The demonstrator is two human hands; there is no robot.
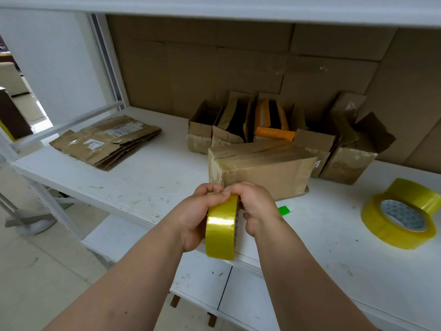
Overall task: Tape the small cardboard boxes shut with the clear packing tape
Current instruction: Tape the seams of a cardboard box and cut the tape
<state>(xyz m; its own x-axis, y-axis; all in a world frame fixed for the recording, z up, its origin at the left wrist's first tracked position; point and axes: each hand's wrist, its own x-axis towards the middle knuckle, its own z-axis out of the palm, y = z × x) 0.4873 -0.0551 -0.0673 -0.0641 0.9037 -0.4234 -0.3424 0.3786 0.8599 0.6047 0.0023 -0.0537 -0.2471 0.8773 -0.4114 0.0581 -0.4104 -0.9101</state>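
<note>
A roll of yellowish clear packing tape [222,230] stands on edge between my hands, just in front of the white table's near edge. My left hand [198,216] grips the roll from the left side. Over the roll's top right, my right hand [256,206] curls, its fingertips pinching at the top of the roll. Right behind my hands a closed cardboard box [262,166] lies on the table, glossy tape over its top and left end. Several small open cardboard boxes [241,123] stand in a row behind it.
Two more tape rolls [398,223] lie at the right of the white table [119,180]. A stack of flattened cardboard [105,142] lies at the left. A green and white object [285,209] peeks out beside my right hand. Large cardboard sheets line the back wall.
</note>
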